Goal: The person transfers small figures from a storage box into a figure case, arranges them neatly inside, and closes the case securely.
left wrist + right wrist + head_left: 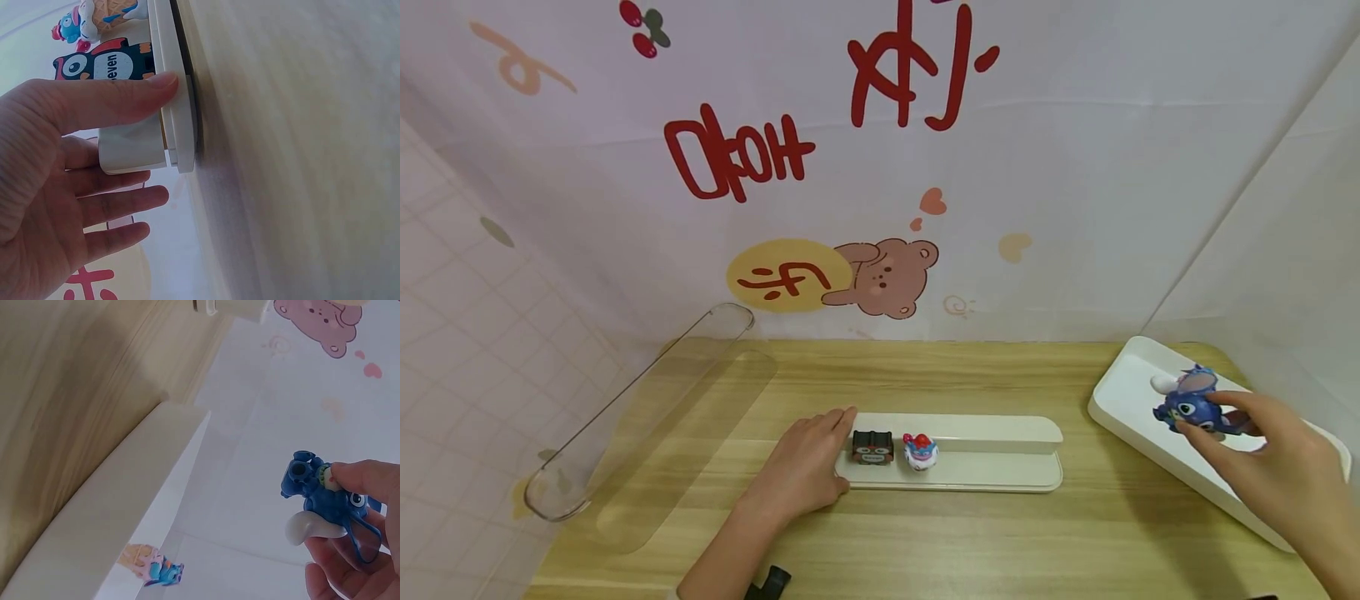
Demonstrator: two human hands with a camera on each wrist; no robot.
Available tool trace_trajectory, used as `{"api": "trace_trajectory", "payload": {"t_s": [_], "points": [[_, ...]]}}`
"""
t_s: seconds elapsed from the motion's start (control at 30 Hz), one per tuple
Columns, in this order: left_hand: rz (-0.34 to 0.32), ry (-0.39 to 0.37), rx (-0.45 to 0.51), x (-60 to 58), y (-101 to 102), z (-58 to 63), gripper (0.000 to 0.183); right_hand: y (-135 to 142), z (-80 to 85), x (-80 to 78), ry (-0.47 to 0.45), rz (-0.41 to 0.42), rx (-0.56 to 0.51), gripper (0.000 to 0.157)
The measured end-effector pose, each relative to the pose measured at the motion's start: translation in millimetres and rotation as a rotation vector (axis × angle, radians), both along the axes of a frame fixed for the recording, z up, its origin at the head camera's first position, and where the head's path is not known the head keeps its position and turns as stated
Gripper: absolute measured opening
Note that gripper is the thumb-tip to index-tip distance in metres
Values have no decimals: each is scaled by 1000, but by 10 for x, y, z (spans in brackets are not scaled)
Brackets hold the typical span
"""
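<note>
Head: the right hand (1281,458), right of the stand (970,473), pinches the blue figure (1195,407) above the tray (1138,375); the left hand's (801,462) grip clasps the stand's left end. Left of the stand: a clear cover (651,425).

Left wrist: the thumb partly hides the owl (112,62) on the stand.

Right wrist: grip closed around the blue figure; a cone figure (153,564) in the tray.

Our bare left hand (808,460) shows its back to the head view, at the end of our left forearm (727,546), which slants in from the bottom edge, up and to the right. We set the left thumb (119,103), nearly straight, opposite the partly hidden left index finger (81,151); the outer left fingers (122,207) extend with gaps between them. Well apart, our bare right hand (1288,458) reaches in from the lower right, palm side leftward. We pinch with the right thumb (369,478), and the right fingers (334,559) curl opposite it.
</note>
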State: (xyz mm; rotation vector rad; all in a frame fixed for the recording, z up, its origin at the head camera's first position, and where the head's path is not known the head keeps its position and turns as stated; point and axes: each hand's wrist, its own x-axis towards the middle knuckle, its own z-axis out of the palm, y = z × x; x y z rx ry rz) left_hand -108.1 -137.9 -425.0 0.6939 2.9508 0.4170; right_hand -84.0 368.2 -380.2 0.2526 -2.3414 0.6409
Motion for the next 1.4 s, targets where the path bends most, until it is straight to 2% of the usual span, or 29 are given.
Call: {"api": "trace_trajectory", "payload": {"t_s": [0.4, 0.53, 0.6, 0.73, 0.87, 1.0, 1.1, 1.4], "points": [[-2, -2, 12, 13, -8, 8, 96, -266, 36, -19, 11, 57, -3, 48], [0, -3, 17, 18, -11, 5, 96, -348, 32, -44, 25, 99, -20, 45], [0, -2, 17, 19, -13, 4, 96, -393, 23, -56, 28, 118, -20, 48], [-3, 4, 16, 17, -15, -3, 96, -495, 25, -53, 24, 151, -3, 37], [-7, 7, 15, 15, -12, -3, 96, -588, 36, -32, -5, 193, 27, 41], [-8, 10, 9, 17, -4, 0, 96, -694, -6, -52, 49, 239, 10, 45], [-6, 12, 8, 18, -3, -1, 95, -792, -37, -83, 124, 273, -8, 65], [-5, 19, 6, 19, 3, 3, 96, -1028, -49, -108, 163, 350, 6, 65]]}}
